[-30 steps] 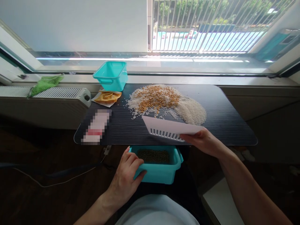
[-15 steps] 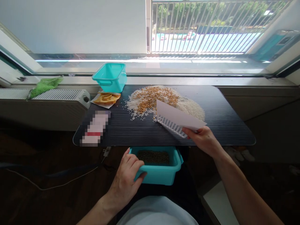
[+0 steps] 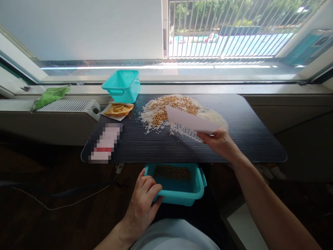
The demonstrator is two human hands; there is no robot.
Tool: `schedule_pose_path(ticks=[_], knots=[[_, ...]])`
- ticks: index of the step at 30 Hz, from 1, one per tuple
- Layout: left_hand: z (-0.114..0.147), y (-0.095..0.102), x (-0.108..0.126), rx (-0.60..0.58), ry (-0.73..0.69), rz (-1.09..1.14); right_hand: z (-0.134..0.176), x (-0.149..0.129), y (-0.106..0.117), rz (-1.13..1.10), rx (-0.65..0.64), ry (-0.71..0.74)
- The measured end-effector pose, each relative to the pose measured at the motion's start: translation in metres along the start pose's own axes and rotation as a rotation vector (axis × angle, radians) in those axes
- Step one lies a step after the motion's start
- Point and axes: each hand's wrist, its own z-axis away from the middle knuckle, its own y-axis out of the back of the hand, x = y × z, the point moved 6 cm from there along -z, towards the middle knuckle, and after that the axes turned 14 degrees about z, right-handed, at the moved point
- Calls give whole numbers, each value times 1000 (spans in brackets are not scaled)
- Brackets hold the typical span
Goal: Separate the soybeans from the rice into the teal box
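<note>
My left hand (image 3: pixel 144 198) is closed on the left rim of a teal plastic tub (image 3: pixel 179 195), held below the table's front edge, over the lap. Small brownish grains or beans (image 3: pixel 173 172) lie along the tub's far side. In my right hand (image 3: pixel 218 143) is a pale slotted sheet (image 3: pixel 191 119), gripped at its right end, with a row of slots along its lower edge. The sheet stands tilted in front of a spread pile of white rice (image 3: pixel 214 117) and round golden beans (image 3: pixel 159 118), hiding part of it. Whether it touches the table, I cannot tell.
The dark table (image 3: pixel 145 149) carries a second teal tub (image 3: pixel 125 92) at its back left. Before it lies yellow food on paper (image 3: pixel 118 109), then a blurred-out phone-like item (image 3: pixel 106 144). A green cloth (image 3: pixel 53 96) rests on the radiator (image 3: pixel 65 106). A cable (image 3: pixel 75 205) hangs below.
My right hand and the slotted sheet have moved left and slightly away from me. The tub in my left hand has shifted a little right and tilted, showing more of its inside.
</note>
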Motion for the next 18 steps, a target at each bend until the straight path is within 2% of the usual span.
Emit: schedule_pose_path(ticks=[6, 12, 18], knots=[[7, -3, 0, 40, -25, -27, 9, -9, 1, -14, -96, 14], [15, -6, -4, 87, 2, -76, 14, -12, 7, 1, -83, 10], [11, -4, -4, 103, 28, -74, 16, -15, -8, -62, -187, 48]])
